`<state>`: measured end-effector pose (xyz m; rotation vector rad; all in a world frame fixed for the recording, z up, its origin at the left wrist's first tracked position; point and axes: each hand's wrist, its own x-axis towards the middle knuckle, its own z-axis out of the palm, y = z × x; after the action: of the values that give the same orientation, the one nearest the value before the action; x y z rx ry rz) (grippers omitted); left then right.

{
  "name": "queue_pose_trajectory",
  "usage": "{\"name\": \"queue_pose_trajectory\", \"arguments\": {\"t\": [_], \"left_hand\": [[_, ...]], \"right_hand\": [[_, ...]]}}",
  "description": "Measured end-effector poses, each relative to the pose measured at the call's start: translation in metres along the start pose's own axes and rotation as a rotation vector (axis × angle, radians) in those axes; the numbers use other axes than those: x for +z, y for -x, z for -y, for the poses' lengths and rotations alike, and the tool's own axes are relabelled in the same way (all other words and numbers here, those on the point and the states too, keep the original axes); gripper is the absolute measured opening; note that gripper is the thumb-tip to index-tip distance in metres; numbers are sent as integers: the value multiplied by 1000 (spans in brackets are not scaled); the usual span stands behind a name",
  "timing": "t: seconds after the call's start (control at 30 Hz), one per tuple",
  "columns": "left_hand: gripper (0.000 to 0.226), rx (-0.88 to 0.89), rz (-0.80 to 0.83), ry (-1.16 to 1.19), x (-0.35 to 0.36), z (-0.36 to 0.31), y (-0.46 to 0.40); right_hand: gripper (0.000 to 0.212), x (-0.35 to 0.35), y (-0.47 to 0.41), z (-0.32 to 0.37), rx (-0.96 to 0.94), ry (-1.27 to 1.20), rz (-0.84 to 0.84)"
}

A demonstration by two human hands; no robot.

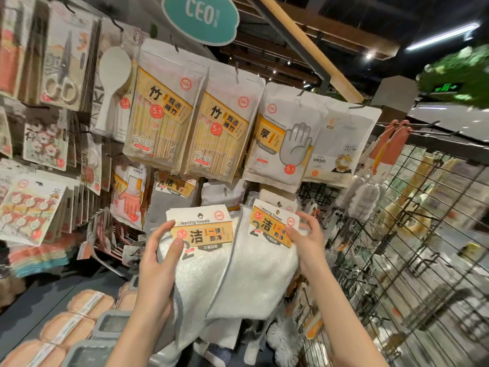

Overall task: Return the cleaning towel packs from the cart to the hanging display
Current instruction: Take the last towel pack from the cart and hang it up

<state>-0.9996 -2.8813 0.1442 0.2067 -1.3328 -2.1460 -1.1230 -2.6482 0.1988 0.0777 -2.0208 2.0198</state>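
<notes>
Two white cleaning towel packs with orange-and-white card headers are held up in front of the hanging display. My left hand [161, 250] grips the left pack [201, 263] at its card's left edge, thumb on the front. My right hand [307, 234] pinches the right pack [259, 276] at its card's right edge. The two packs overlap in the middle. Behind them another cleaning towel pack [176, 184] hangs on a hook of the display. The cart is not in view.
Above hang two bamboo chopstick bags [158, 112], a disposable gloves bag [280, 139] and a household gloves pack [129, 192]. A black wire grid rack [397, 234] stands at right with brushes. Orange sponges [79, 313] and grey trays [111, 324] lie below left.
</notes>
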Motion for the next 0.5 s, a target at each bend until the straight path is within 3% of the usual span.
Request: {"name": "queue_pose_trajectory", "arguments": {"t": [0.5], "left_hand": [[33,43,-38,-44,2,2,-21]], "right_hand": [[40,3,-82,-39,7,123,-178]]}}
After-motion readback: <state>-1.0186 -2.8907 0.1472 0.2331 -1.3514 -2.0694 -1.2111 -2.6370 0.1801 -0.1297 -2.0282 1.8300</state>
